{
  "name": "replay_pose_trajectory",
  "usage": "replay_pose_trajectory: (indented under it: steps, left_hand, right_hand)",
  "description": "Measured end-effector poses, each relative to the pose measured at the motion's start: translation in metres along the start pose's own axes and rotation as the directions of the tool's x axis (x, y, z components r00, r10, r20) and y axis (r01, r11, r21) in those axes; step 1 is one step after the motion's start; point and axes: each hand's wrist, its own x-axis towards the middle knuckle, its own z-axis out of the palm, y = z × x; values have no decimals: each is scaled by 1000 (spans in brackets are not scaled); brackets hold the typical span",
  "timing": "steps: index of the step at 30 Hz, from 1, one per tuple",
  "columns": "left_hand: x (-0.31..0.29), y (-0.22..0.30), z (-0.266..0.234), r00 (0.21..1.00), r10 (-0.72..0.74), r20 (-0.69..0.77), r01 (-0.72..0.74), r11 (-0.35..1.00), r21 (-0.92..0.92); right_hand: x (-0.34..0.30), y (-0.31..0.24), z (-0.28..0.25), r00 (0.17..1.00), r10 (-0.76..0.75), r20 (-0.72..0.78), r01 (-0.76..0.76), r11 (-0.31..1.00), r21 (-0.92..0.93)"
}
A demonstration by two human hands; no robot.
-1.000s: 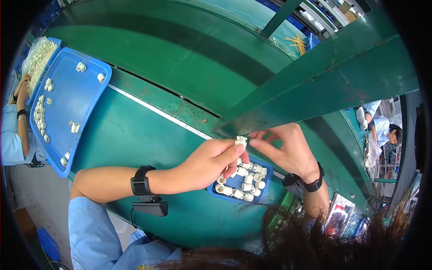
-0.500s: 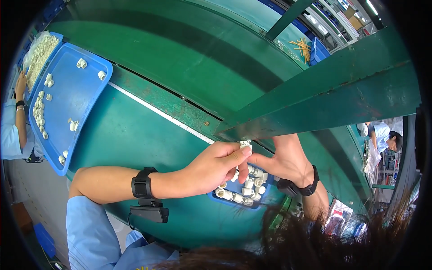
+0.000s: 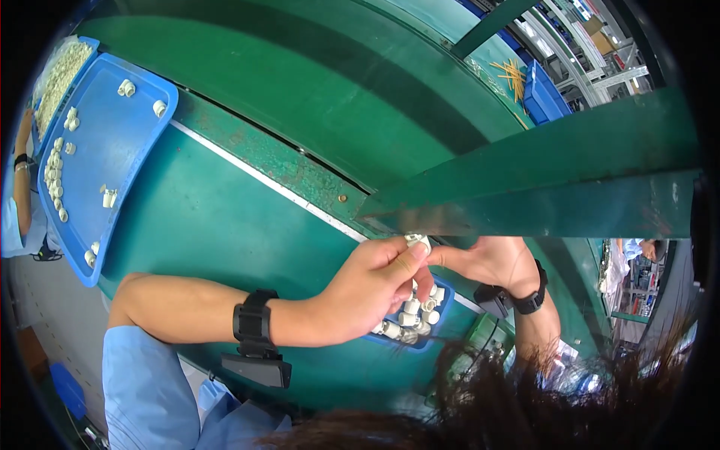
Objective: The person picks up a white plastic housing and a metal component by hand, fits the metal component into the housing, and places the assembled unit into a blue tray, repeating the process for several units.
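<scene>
My left hand pinches a small white plastic fitting between thumb and fingers, just below a slanting green beam. Close by on the right is my right hand; its thumb points left toward the fitting. The beam hides its other fingertips, so whether they grip anything does not show. Below the hands sits a small blue tray with several white cylindrical fittings in it. My left hand covers part of that tray. Both wrists wear black straps with small boxes.
The green metal beam crosses over the bench from the right. A large blue tray with scattered white fittings lies at left, beside a tray of small pale parts and another person's arm. A blue bin stands far right.
The view has tilted a little, shifting the trays and beam. My left hand still holds the fitting, whose visible side differs. My right hand stays beside it, its fingers hidden further by the beam.
</scene>
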Motion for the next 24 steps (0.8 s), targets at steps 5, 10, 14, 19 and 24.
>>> replay_pose_trajectory:
  steps: [5,10,14,19,24]
  left_hand:
    - [4,-4,-1,997,71,-20,-69,996,62]
    - [-9,3,4,993,101,-59,-67,904,423]
    - [-12,-7,22,976,110,189,-216,619,755]
    - [-14,-25,18,965,92,245,-259,468,845]
    - [-37,-33,21,756,445,480,-335,-367,868]
  right_hand:
    - [1,-1,4,995,57,-82,-46,991,122]
    - [-21,-18,11,974,2,-227,16,997,77]
    - [-73,-39,5,981,-100,-166,118,988,104]
    - [-114,-35,7,994,-12,-112,30,987,158]
    - [-140,55,14,903,266,-339,-326,936,-134]
